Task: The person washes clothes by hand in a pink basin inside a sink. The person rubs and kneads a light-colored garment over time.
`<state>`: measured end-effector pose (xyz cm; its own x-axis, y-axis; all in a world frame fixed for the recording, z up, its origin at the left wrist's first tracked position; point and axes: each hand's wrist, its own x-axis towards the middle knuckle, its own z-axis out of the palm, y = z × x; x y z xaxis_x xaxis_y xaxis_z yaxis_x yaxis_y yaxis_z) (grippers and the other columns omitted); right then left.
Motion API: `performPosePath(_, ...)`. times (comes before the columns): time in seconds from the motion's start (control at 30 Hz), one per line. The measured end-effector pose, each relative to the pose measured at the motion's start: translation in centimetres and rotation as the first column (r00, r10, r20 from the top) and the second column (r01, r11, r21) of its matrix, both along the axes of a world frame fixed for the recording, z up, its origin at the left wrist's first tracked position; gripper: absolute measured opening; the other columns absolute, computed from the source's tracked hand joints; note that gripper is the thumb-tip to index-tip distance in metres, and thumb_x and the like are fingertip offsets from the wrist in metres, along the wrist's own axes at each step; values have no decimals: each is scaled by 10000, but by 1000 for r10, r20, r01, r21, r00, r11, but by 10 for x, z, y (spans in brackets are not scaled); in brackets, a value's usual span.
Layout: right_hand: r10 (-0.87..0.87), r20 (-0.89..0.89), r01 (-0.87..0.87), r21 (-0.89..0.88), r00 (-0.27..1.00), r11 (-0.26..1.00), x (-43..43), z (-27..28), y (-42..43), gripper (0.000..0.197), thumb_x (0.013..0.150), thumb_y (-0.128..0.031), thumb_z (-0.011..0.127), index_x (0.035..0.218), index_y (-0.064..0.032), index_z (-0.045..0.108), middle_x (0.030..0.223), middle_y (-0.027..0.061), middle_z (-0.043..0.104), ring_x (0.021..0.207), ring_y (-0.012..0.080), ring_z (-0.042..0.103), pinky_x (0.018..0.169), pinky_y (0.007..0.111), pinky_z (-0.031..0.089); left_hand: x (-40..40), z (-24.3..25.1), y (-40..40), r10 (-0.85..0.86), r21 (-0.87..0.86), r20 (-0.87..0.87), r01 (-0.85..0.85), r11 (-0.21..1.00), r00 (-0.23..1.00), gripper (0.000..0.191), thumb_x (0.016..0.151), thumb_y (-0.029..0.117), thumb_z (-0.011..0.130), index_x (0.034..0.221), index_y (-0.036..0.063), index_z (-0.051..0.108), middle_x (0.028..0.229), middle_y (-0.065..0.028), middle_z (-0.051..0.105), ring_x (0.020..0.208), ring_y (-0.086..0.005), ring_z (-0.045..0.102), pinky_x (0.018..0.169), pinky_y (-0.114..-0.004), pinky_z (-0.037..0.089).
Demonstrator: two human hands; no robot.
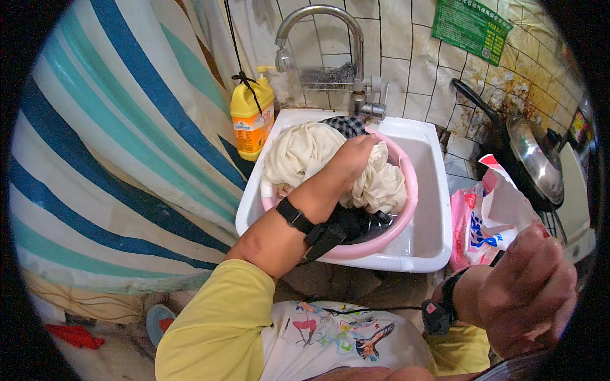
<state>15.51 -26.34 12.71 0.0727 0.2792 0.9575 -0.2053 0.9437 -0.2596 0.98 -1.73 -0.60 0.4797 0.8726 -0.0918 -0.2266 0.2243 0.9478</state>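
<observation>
My left hand (355,159) reaches over a pink plastic basin (407,178) and grips a bunched cream cloth (302,147). More of the cloth bulges to the right of the hand. A black-and-white checked fabric (347,125) shows behind it, and wet black fabric (350,224) lies below in the basin's dark water. The basin rests in a white sink (421,219). My right hand (529,290) is raised at the right, close to the camera, its fingers curled. It overlaps an opened pink-and-white plastic packet (467,226); whether it holds anything is hidden.
A curved chrome faucet (360,45) arches over the sink's back. A yellow pump bottle (252,119) stands at the left, beside a striped curtain (119,157). To the right is a black pan (529,190) with a metal lid (533,152). A green printed sheet (472,28) hangs on the tiled wall.
</observation>
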Motion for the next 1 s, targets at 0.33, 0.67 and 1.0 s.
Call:
performPosePath(0.33, -75, 554, 517, -709, 829, 480, 11, -54, 138, 243, 845, -121, 611, 1051, -2, 660, 854, 69, 639, 791, 113, 584, 699, 250, 474, -2, 8, -9, -87, -25, -25, 86, 996, 996, 327, 983, 243, 433, 1014, -25, 617, 911, -107, 660, 756, -184, 655, 672, -314, 534)
performPosePath(0.67, 300, 954, 880, -129, -17, 458, -8, -125, 209, 669, 692, -76, 720, 1321, -25, 499, 1047, 159, 674, 1009, 251, 633, 916, 316, 460, -8, -12, 6, 160, 405, -620, 139, 904, 768, 330, 803, 269, 647, 953, -12, 561, 931, -182, 627, 883, -261, 615, 779, -362, 487)
performPosePath(1.0, 102, 372, 246, -772, 923, 586, -16, -164, 214, 870, 616, 207, 571, 1424, -64, 396, 1325, 105, 535, 1143, 108, 526, 911, 226, 419, -18, -23, 22, 84, 364, -795, 363, 858, 600, 436, 717, 149, 718, 1090, 20, 532, 1031, -189, 624, 965, -278, 607, 823, -351, 486)
